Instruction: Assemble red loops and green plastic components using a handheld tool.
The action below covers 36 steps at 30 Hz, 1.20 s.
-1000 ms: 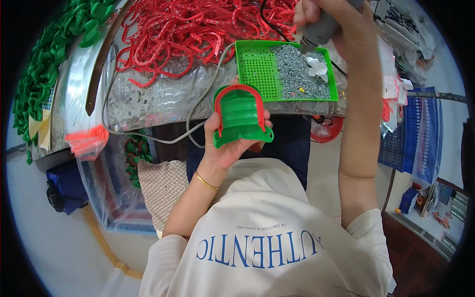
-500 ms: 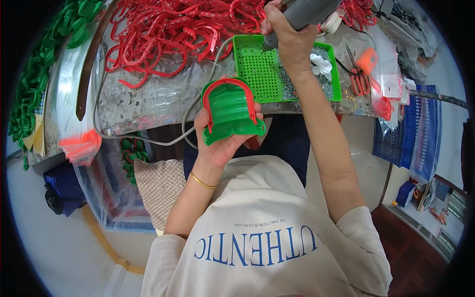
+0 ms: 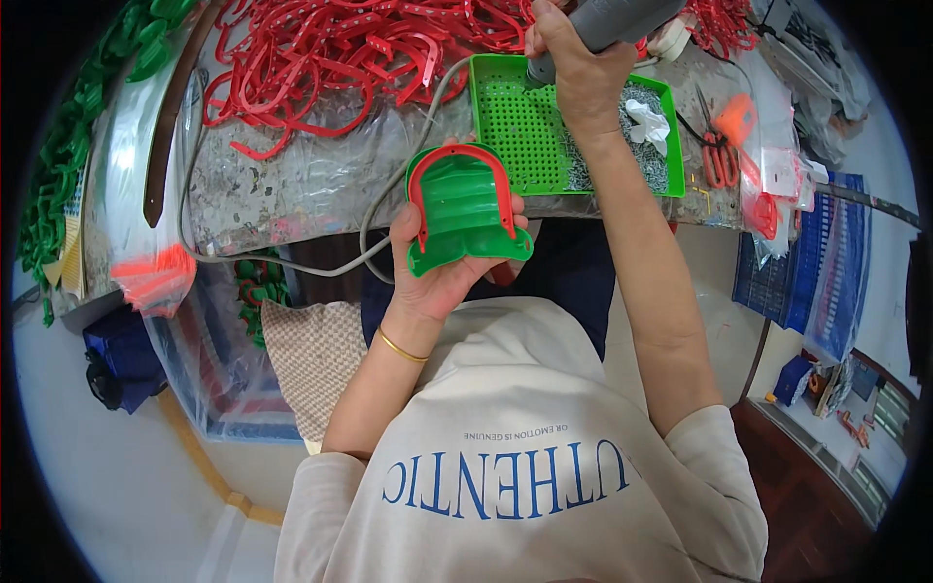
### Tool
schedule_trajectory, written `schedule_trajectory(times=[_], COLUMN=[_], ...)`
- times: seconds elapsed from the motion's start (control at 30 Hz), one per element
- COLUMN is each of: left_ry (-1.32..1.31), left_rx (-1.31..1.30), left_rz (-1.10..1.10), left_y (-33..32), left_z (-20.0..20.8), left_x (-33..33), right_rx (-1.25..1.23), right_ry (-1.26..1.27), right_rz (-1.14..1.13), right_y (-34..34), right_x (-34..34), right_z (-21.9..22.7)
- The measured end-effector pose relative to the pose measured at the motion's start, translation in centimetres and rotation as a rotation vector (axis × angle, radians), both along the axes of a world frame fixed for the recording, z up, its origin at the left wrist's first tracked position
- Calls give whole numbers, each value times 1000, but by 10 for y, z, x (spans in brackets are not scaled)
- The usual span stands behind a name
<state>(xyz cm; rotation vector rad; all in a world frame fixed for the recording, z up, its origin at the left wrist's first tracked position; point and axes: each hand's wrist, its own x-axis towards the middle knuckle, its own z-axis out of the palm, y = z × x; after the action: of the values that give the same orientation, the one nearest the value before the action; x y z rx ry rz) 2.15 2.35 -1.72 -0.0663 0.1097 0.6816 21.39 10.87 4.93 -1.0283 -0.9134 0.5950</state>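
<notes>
My left hand [image 3: 434,277] holds up a green curved plastic piece [image 3: 460,204] from below, thumb at its left edge and fingertips showing on the right. Along the piece's rim sits a red U-shaped strip [image 3: 459,150]. Wrapped in my right hand [image 3: 590,92] is a grey power screwdriver [image 3: 622,21], partly cut off by the upper edge. Its narrow end points down over the green perforated tray [image 3: 520,131]. Small metal screws [image 3: 641,167] fill the tray's right part, partly hidden by my right forearm.
A tangled heap of red strips [image 3: 340,58] covers the back of the table. Green pieces [image 3: 58,185] pile at the far left. Red-handled scissors [image 3: 720,160] lie right of the tray, near an orange object [image 3: 736,119]. A grey cable [image 3: 292,282] loops along the front edge.
The whole view has shifted a little. The tray, the green piece and my left hand appear slightly up and right. Both hands keep their holds, and the screwdriver's end stays over the tray.
</notes>
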Motion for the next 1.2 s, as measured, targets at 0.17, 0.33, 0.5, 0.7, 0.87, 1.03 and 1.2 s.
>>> schedule_trajectory(times=[0.17, 0.33, 0.5, 0.7, 0.87, 1.03, 1.2], left_ry=[0, -115, -17, 13, 47, 62, 71], left_rx=[-18, -19, 18, -4, 13, 21, 32], left_rz=[-5, 68, -64, -54, -48, -55, -75], left_y=[0, 1, 1, -4, -6, -6, -6], left_z=[2, 2, 2, 3, 8, 8, 9], left_x=[-1, 2, 1, -2, 0, 0, -1], right_rx=[107, 46, 240, 52, 71, 78, 73], right_ry=[-112, -264, -64, 267, 215, 213, 241], right_rz=[21, 3, 89, 172, 166, 165, 174], right_y=[-1, 6, -8, -43, -44, -42, -43], right_x=[-3, 9, 6, -54, -66, -66, -68], right_z=[2, -6, 21, 74, 64, 57, 56])
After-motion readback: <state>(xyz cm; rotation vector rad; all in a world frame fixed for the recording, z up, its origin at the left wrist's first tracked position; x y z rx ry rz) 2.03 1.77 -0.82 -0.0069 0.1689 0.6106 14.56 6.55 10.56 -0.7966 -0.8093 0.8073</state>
